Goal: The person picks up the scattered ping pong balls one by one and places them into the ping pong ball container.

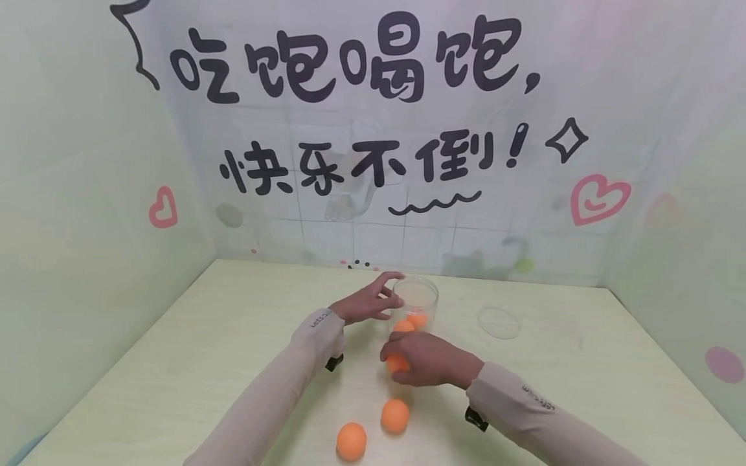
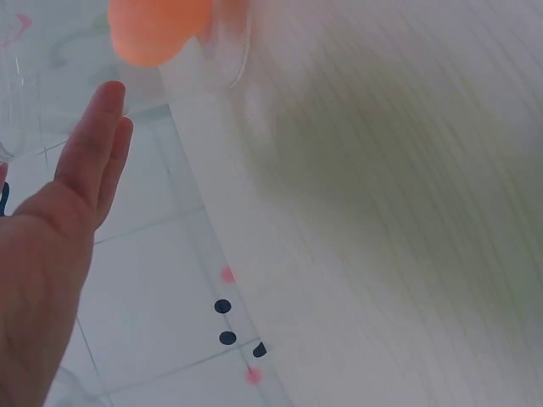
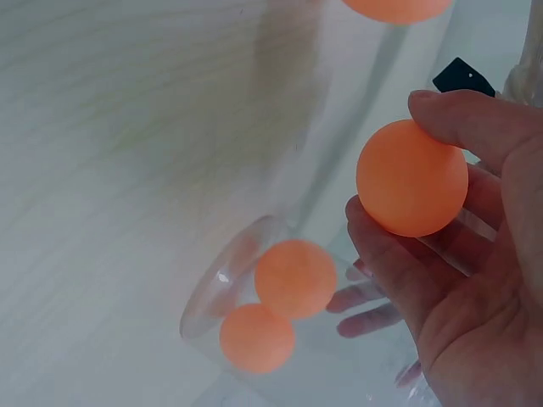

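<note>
A clear jar (image 1: 431, 301) stands upright toward the back of the table, with two orange ping-pong balls (image 3: 295, 279) in its bottom. My left hand (image 1: 365, 304) holds the jar from its left side, fingers spread along the rim and wall. In the left wrist view, two fingers of that left hand (image 2: 51, 254) lie fairly straight beside the jar. Just in front of the jar, my right hand (image 1: 434, 359) pinches another orange ping-pong ball (image 3: 412, 178) between thumb and fingertips. Two loose ping-pong balls, one nearer (image 1: 351, 441) and one farther (image 1: 395, 415), rest on the table.
A clear round lid (image 1: 499, 322) lies flat to the right of the jar. The pale wooden table (image 1: 233, 336) is bounded by printed white curtains (image 1: 291, 233) at the back and both sides.
</note>
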{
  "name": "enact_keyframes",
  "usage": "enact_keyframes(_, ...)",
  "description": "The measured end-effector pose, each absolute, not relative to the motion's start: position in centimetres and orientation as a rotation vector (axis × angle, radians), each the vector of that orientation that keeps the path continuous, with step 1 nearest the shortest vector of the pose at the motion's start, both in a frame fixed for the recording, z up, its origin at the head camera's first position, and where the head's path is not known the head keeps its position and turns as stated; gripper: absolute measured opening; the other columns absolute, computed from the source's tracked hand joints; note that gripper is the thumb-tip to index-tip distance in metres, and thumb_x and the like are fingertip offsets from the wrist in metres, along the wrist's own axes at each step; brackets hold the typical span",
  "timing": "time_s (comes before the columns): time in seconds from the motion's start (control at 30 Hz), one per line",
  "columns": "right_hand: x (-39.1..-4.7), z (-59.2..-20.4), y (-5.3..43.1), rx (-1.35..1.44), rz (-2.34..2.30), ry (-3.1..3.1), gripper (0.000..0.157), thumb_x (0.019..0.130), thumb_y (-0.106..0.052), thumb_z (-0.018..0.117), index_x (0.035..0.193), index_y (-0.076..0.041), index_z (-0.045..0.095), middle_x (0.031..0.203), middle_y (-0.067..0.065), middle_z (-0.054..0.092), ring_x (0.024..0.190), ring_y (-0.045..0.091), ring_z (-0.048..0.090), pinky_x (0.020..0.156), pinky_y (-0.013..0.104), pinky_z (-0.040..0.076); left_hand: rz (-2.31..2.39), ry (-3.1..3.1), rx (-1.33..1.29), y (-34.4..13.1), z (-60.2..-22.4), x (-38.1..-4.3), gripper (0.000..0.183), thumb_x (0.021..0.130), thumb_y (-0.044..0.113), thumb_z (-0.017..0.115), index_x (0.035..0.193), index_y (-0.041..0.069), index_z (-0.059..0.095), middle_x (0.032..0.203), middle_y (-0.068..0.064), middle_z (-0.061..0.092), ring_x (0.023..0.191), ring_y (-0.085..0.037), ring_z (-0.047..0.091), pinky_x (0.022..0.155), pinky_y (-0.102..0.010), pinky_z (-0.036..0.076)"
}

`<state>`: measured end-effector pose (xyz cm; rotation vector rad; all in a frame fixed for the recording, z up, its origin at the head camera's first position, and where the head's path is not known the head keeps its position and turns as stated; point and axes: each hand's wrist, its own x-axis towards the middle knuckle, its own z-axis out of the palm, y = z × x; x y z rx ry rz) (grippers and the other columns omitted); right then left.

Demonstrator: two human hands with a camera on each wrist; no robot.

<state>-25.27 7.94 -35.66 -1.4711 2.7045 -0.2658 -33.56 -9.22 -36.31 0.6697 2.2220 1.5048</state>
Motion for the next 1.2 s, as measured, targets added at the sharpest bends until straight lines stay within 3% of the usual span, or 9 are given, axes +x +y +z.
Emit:
enact_keyframes(0.27, -26.0, -33.7, 9.1, -1.480, -0.235, 2.688, 0.022, 0.077, -0.016, 0.063, 0.099, -0.012, 0.063, 0.091, -0.008, 0.057, 0.081, 0.007, 0.050, 0.072, 0.020, 0.045, 1.485, 2.230, 0.666, -9.5, -36.3, -33.5, 0.058, 0.089, 0.028, 0.053, 0.138, 0.024, 0.022, 0.114, -0.014, 0.046, 0.109, -0.025, 0.052, 0.086, -0.038, 0.049)
enact_keyframes(0.57, -26.2, -30.2, 10.2, -1.401, -0.246, 2.730, 0.024, 0.077, -0.016, 0.062, 0.101, -0.012, 0.065, 0.094, -0.005, 0.058, 0.081, 0.010, 0.052, 0.074, 0.024, 0.045, 1.497, 2.194, 0.682, -9.3, -36.2, -33.4, 0.060, 0.089, 0.027, 0.054, 0.138, 0.022, 0.021, 0.115, -0.016, 0.044, 0.115, -0.035, 0.046, 0.087, -0.039, 0.048)
enact_keyframes(0.9, -26.8, -28.5, 10.9, -1.429, -0.280, 2.726, 0.021, 0.078, -0.013, 0.060, 0.098, -0.013, 0.065, 0.091, -0.006, 0.058, 0.078, 0.008, 0.050, 0.070, 0.022, 0.044, 1.456, 2.259, 0.615, -9.1, -36.1, -33.2, 0.057, 0.088, 0.030, 0.054, 0.136, 0.029, 0.023, 0.116, -0.013, 0.043, 0.108, -0.027, 0.051, 0.086, -0.038, 0.049)
enact_keyframes(1.2, -27.7, -28.0, 11.3, -1.418, -0.355, 2.767, 0.024, 0.079, -0.011, 0.059, 0.102, -0.011, 0.064, 0.098, -0.003, 0.061, 0.088, 0.011, 0.055, 0.081, 0.029, 0.047, 1.460, 2.253, 0.607, -9.0, -36.4, -33.6, 0.056, 0.089, 0.029, 0.053, 0.136, 0.028, 0.022, 0.117, -0.013, 0.042, 0.109, -0.028, 0.050, 0.086, -0.038, 0.049)
